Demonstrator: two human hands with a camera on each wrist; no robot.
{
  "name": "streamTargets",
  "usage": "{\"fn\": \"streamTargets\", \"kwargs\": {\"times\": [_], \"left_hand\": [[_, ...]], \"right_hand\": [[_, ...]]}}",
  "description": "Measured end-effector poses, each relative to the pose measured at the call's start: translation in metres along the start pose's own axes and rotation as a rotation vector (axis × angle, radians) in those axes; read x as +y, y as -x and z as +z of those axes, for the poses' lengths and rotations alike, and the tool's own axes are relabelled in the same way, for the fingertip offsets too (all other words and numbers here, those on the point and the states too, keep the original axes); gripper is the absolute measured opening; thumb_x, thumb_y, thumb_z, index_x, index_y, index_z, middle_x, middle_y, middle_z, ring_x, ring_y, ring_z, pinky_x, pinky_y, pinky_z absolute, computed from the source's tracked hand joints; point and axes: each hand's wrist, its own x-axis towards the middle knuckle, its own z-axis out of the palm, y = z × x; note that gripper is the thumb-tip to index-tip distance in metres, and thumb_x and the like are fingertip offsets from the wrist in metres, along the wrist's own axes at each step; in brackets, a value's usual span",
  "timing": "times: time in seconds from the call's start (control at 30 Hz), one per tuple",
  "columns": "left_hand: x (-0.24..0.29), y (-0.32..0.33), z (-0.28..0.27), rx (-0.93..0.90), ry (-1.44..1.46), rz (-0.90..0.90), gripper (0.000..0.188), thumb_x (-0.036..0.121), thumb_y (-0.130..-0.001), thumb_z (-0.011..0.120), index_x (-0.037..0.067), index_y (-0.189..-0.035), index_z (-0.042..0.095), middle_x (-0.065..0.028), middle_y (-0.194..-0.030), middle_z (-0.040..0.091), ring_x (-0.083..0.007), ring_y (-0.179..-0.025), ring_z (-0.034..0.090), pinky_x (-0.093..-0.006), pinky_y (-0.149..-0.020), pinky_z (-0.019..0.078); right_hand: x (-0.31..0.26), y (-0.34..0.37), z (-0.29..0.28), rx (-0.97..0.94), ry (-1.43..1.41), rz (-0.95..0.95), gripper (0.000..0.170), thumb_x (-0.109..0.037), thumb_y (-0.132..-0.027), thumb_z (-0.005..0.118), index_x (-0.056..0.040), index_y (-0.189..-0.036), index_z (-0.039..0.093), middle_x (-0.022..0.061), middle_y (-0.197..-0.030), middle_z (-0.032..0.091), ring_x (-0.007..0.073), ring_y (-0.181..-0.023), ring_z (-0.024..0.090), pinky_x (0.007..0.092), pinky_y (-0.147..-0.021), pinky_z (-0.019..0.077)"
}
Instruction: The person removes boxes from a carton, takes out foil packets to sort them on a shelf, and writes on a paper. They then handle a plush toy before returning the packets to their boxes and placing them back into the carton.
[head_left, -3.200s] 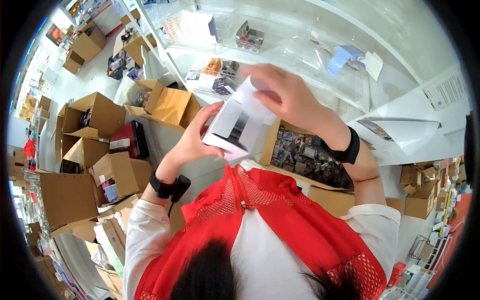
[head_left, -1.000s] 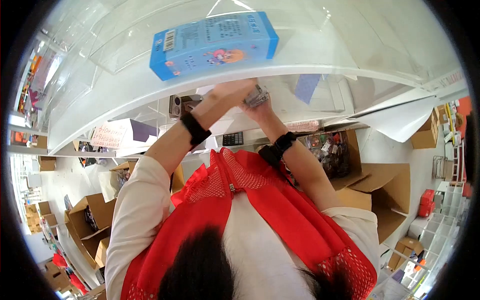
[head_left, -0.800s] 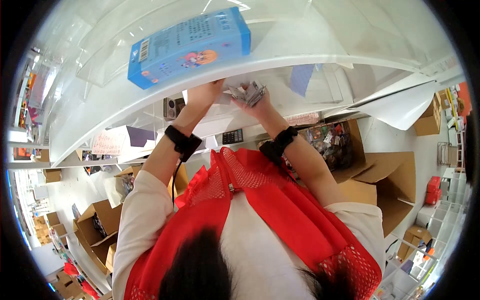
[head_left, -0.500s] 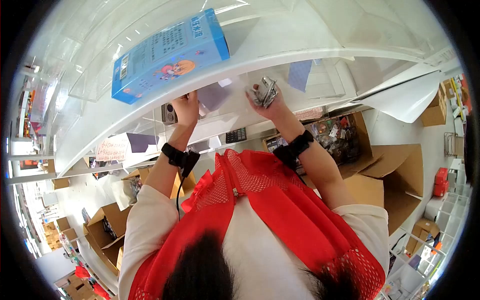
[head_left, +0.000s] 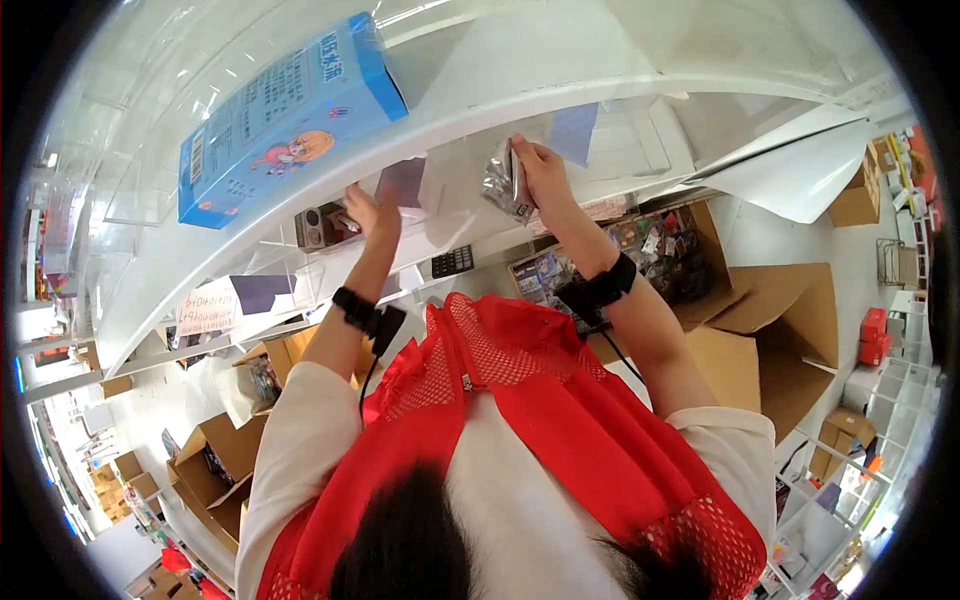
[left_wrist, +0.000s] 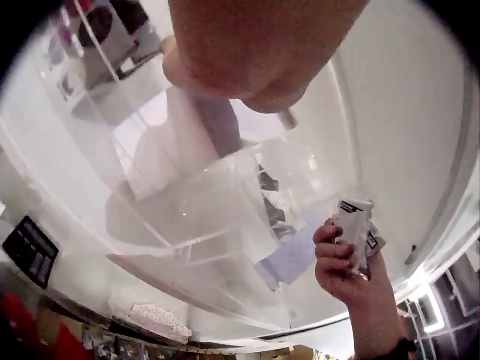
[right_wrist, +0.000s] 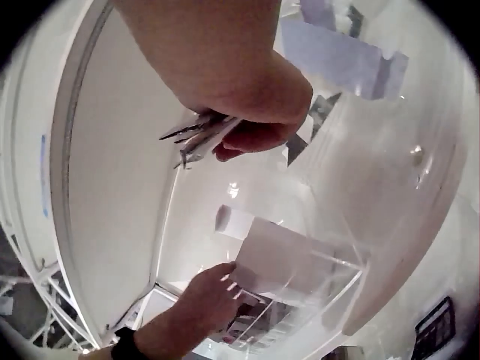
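Observation:
In the head view my right hand grips several silver packets over the shelf. The packets stick out beyond its fingers in the right wrist view. My left hand is at the left with fingers extended, holding nothing that I can make out. It is close beside a white box with a lavender side, whose flap stands out; whether they touch is unclear. The same box stands upright-edged near the left hand in the right wrist view. A dark-fronted small box lies just beyond the left hand.
A blue box lies on the upper shelf, above the hands. A calculator and a handwritten sign are nearer the body. Cardboard boxes and a carton of packaged goods are at the right.
The white box, earlier held in both hands, is now on the shelf area beside my left hand. My right hand has turned over with the packets; my left hand has moved left and its fingers have extended.

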Motion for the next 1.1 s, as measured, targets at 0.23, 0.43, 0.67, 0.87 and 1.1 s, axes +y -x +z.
{"fn": "streamTargets", "kwargs": {"times": [0.23, 0.43, 0.67, 0.87, 1.1], "left_hand": [[0.099, 0.021, -0.103, -0.675, 0.937, -0.09, 0.053, 0.025, -0.086, 0.052, 0.005, -0.129, 0.028, -0.0112, -0.128, 0.038, -0.0246, -0.114, 0.041, -0.04, -0.095, 0.0339], [0.132, 0.022, -0.104, -1.041, 1.628, -0.52, 0.058, 0.049, -0.086, 0.04, 0.012, -0.13, 0.031, -0.0092, -0.129, 0.04, -0.0277, -0.118, 0.04, -0.0525, -0.095, 0.0335], [0.126, 0.014, -0.089, -0.666, 1.591, -0.724, 0.034, 0.034, -0.091, 0.039, 0.011, -0.115, 0.045, -0.0055, -0.106, 0.055, -0.0196, -0.096, 0.054, -0.0377, -0.082, 0.0463], [0.109, 0.011, -0.088, -0.527, 1.454, -0.612, 0.029, 0.028, -0.091, 0.043, 0.008, -0.111, 0.048, -0.0053, -0.102, 0.056, -0.0179, -0.091, 0.057, -0.0334, -0.074, 0.05], [0.115, 0.012, -0.118, -0.567, 1.389, -0.623, 0.029, 0.024, -0.09, 0.045, 0.005, -0.112, 0.046, -0.0083, -0.104, 0.056, -0.0189, -0.096, 0.056, -0.0346, -0.078, 0.049]], "right_hand": [[-0.036, 0.019, 0.039, -0.114, 0.217, -0.47, 0.031, -0.032, -0.081, 0.059, -0.0014, -0.078, 0.06, 0.0014, -0.055, 0.054, 0.0093, -0.049, 0.049, 0.0252, -0.044, 0.0383], [-0.044, 0.035, 0.105, -0.159, 0.676, -0.737, 0.028, -0.031, -0.077, 0.057, -0.0056, -0.087, 0.062, 0.012, -0.074, 0.063, 0.0301, -0.065, 0.059, 0.037, -0.06, 0.0465], [-0.035, 0.014, 0.122, 0.247, 1.077, -1.395, 0.025, -0.024, -0.077, 0.054, -0.0063, -0.093, 0.059, 0.012, -0.084, 0.061, 0.0329, -0.066, 0.057, 0.0417, -0.056, 0.0446], [-0.035, 0.025, 0.119, -0.015, 1.194, -1.004, 0.028, -0.028, -0.078, 0.055, -0.0022, -0.089, 0.055, 0.01, -0.079, 0.06, 0.0293, -0.062, 0.057, 0.0403, -0.052, 0.0444], [-0.047, 0.041, 0.107, -0.324, 0.725, -0.591, 0.026, -0.018, -0.075, 0.065, 0.0004, -0.088, 0.052, 0.0083, -0.07, 0.06, 0.0181, -0.056, 0.059, 0.0297, -0.041, 0.0428]]}}
